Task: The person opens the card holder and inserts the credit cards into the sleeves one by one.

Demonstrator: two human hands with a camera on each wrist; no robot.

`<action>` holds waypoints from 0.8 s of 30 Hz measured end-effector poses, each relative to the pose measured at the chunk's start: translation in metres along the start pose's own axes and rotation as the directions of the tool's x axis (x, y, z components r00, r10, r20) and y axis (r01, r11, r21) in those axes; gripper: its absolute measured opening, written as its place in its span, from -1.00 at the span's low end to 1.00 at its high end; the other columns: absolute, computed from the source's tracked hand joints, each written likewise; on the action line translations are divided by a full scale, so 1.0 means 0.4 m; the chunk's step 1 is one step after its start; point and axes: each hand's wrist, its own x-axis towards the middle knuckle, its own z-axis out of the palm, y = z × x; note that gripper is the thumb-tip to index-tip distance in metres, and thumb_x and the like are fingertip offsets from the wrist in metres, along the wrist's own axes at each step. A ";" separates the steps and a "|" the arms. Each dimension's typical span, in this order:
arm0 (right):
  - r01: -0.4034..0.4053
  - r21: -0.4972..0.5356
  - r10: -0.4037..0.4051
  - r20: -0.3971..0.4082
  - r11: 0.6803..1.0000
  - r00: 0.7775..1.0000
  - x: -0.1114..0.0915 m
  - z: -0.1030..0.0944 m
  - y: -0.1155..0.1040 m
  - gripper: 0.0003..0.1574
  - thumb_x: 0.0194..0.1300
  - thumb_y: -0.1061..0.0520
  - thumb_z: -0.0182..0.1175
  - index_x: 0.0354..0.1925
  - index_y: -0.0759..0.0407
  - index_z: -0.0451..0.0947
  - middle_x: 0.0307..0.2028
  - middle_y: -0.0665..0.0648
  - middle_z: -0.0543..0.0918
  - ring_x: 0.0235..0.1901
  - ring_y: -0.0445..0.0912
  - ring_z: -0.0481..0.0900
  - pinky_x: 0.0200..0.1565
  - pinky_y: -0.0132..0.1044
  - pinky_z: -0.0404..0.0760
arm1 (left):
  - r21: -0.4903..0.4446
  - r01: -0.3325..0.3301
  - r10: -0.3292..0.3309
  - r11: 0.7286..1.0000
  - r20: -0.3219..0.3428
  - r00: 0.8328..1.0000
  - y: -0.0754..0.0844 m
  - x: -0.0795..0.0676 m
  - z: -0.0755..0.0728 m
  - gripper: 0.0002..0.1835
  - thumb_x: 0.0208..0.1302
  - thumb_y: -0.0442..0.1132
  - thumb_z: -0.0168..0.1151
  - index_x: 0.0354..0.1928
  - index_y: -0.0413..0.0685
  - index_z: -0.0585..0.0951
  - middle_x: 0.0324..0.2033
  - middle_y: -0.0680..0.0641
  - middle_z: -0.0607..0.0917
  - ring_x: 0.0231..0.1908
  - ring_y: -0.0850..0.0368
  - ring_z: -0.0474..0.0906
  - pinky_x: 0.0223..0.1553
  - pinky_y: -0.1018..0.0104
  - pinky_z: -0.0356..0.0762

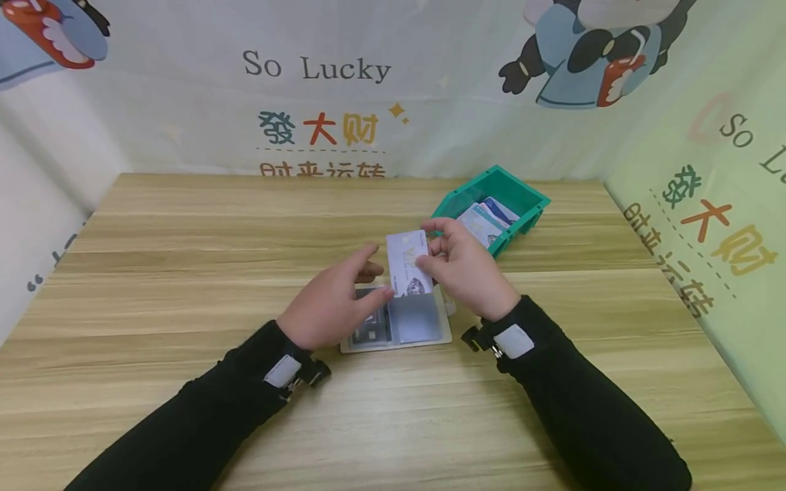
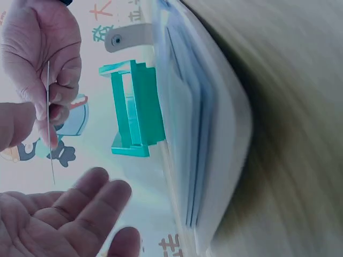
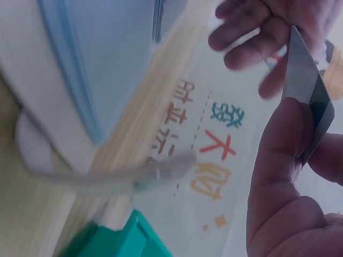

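My right hand [image 1: 469, 273] pinches a pale card [image 1: 405, 262] between thumb and fingers, upright over the card holder. In the left wrist view the card [image 2: 49, 128] shows edge-on as a thin line. My left hand [image 1: 328, 303] is beside the card with fingers spread and fairly straight, its thumb close to the card's lower left corner; whether they touch, I cannot tell. Beneath both hands the card holder [image 1: 420, 320] lies unfolded on the table, with clear sleeves and a dark insert [image 1: 372, 333] on its left side. Its snap strap [image 2: 128, 37] sticks out.
A teal bin [image 1: 522, 194] stands behind my right hand, tilted on the table, with several cards [image 1: 482, 221] in it. The wooden table [image 1: 184, 273] meets a printed cloth backdrop [image 1: 430, 102] at the back and sides.
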 end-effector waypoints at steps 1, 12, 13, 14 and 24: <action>0.010 0.000 -0.010 0.014 1.000 1.000 -0.002 0.007 -0.001 -0.41 0.29 0.30 0.12 0.25 0.17 0.20 -0.35 0.20 0.55 -0.40 -0.06 0.54 -0.43 -0.27 0.56 | -0.028 -0.010 0.010 1.000 -0.007 1.000 0.001 0.000 0.001 -0.18 0.28 0.15 0.12 0.45 0.02 0.04 0.03 0.04 0.57 -0.02 0.31 0.43 0.00 0.09 0.48; 0.045 -0.050 -0.039 0.114 0.998 0.993 -0.011 0.039 0.004 -0.46 0.27 0.28 0.17 0.19 0.22 0.29 -0.40 0.18 0.53 -0.48 -0.07 0.55 -0.38 -0.06 0.61 | -0.163 0.024 -0.031 0.986 -0.042 0.999 0.013 0.001 -0.004 -0.30 0.27 -0.15 0.22 0.39 -0.06 0.17 -0.38 0.03 0.58 -0.49 0.18 0.45 -0.51 0.25 0.47; 0.044 -0.064 -0.036 0.122 0.997 0.992 -0.011 0.037 0.005 -0.48 0.27 0.27 0.17 0.18 0.21 0.32 -0.40 0.17 0.53 -0.47 -0.07 0.55 -0.37 -0.06 0.61 | -0.160 0.032 -0.039 0.987 -0.038 0.999 0.012 0.002 -0.006 -0.32 0.28 -0.15 0.21 0.38 -0.06 0.19 -0.39 0.02 0.57 -0.50 0.17 0.45 -0.52 0.24 0.46; 0.042 -0.081 -0.031 0.130 0.996 0.991 -0.011 0.034 0.005 -0.49 0.26 0.27 0.18 0.17 0.21 0.34 -0.39 0.17 0.53 -0.46 -0.07 0.54 -0.34 -0.08 0.61 | -0.158 0.041 -0.047 0.987 -0.032 0.998 0.012 0.002 -0.007 -0.33 0.28 -0.15 0.21 0.38 -0.06 0.20 -0.39 0.02 0.57 -0.50 0.17 0.45 -0.52 0.24 0.46; 0.046 -0.320 0.016 0.188 0.946 0.982 -0.007 0.002 0.012 -0.52 0.28 0.17 0.19 0.16 0.18 0.41 -0.21 0.04 0.55 -0.22 -0.16 0.47 -0.15 -0.22 0.55 | -0.076 0.103 -0.104 0.992 -0.017 0.994 0.008 0.004 -0.016 -0.38 0.32 -0.13 0.16 0.37 -0.02 0.23 -0.38 0.05 0.59 -0.52 0.17 0.46 -0.54 0.23 0.44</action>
